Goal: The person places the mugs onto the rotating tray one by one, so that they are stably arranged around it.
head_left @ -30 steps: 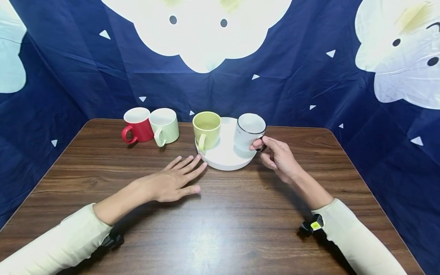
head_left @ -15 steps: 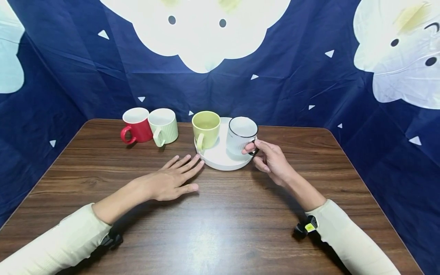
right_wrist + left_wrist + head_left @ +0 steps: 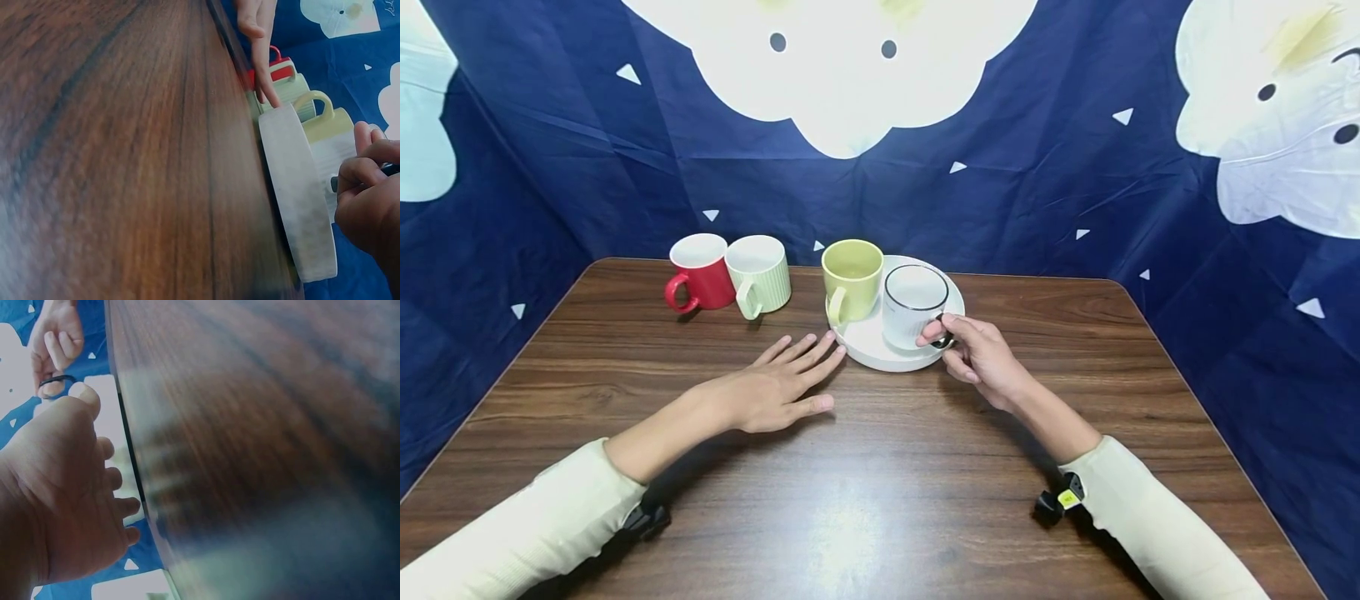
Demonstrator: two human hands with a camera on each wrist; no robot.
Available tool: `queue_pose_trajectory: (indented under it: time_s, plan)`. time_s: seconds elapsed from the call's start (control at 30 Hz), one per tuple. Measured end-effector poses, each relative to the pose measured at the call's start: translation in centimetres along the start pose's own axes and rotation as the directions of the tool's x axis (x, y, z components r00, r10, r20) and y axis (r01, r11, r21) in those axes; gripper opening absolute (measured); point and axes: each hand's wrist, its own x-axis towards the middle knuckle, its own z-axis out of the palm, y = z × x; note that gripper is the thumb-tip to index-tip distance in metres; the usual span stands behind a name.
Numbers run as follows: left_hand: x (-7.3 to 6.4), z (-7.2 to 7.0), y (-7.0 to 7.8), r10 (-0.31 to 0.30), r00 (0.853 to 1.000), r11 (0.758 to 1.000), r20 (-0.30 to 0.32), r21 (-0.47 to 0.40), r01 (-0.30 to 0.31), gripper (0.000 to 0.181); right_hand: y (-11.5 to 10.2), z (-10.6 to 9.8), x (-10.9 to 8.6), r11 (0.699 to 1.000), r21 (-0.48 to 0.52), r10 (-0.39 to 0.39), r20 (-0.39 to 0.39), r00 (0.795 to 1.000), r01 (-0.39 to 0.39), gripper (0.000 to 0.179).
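My right hand pinches the black handle of a white mug with a dark rim. That mug is over the front right of a round white tray, upright. On the tray's left side stands a yellow-green mug, its handle toward me. My left hand is spread flat, palm down, with its fingertips right at the tray's front left edge. In the right wrist view the tray wall hides the lower part of the white mug.
A red mug and a pale green ribbed mug stand side by side at the back left of the wooden table. A dark blue cloth with white cloud shapes hangs behind the table.
My right hand has moved the white mug left and toward me, from the tray's right edge to nearer its middle. The left hand has barely moved.
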Motion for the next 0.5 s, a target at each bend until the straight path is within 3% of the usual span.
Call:
queue_pose_trajectory:
  time_s: [0.5]
  plan:
    - [0.14,-0.10,0.06,-0.009,1.000,1.000,0.009,-0.013,0.009,0.078,0.18,0.23,0.23,0.996,-0.062,0.066,0.017,0.998,-0.065,0.040]
